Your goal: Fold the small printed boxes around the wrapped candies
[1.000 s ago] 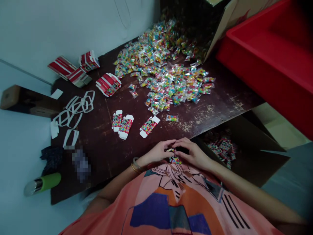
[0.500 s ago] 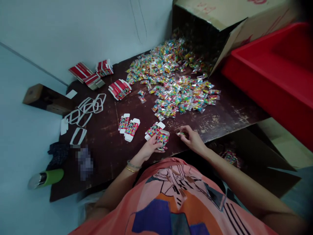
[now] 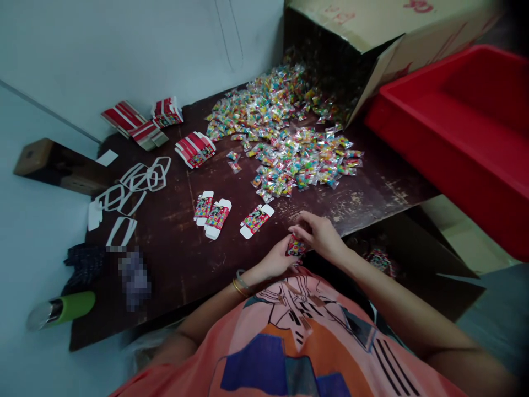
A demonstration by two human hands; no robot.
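Near the table's front edge, my left hand [image 3: 274, 262] is closed around a small red patterned candy box [image 3: 295, 247], held just in front of my body. My right hand [image 3: 323, 236] meets it from the right, fingers bent and pressed together at the box's top end. Whatever is in those fingertips is hidden. To the left of the hands lies one small carton [image 3: 257, 221] with a white flap. Two more cartons [image 3: 217, 218] overlap farther left. Beyond them spreads a heap of clear-wrapped colourful candy packets [image 3: 306, 160].
A large cardboard box [image 3: 351, 33] lies on its side behind the candy. At right is a red plastic tray [image 3: 438, 127]. Stacked cartons [image 3: 195, 149], white bands [image 3: 123, 231], a wooden block [image 3: 61, 165] and a green bottle [image 3: 76, 307] occupy the left. Below the table, an open box [image 3: 413, 259] holds cartons.
My left hand has carried the box right and toward my body, off the carton beside it. My right hand, which pinched a small pale item, has come to the box's top. The view has shifted slightly.
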